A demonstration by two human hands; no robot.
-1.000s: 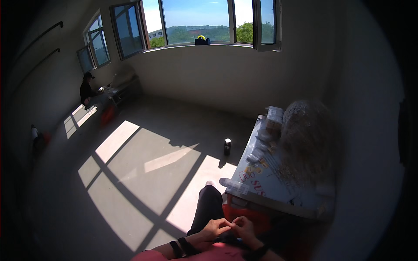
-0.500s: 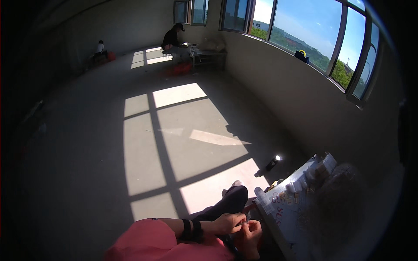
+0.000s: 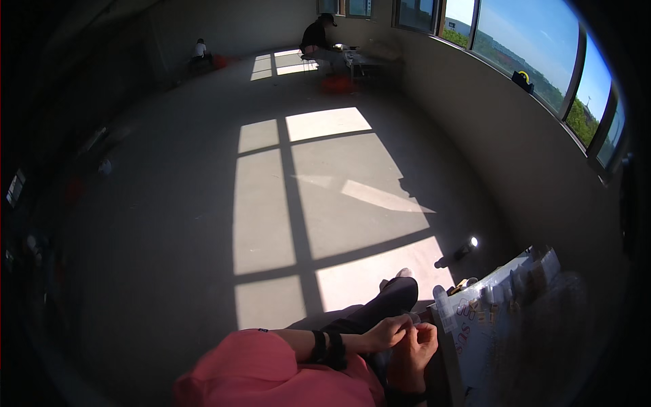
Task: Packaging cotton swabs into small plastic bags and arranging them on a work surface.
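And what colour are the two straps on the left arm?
Black. The straps show best in the head view.

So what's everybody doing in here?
Someone in a pink top has both hands together: the left hand and right hand seem to pinch a small clear thing, too tiny to make out. On their right is a table with packets on it. A dark bottle is on the floor. Farther off, another person sits at another table.
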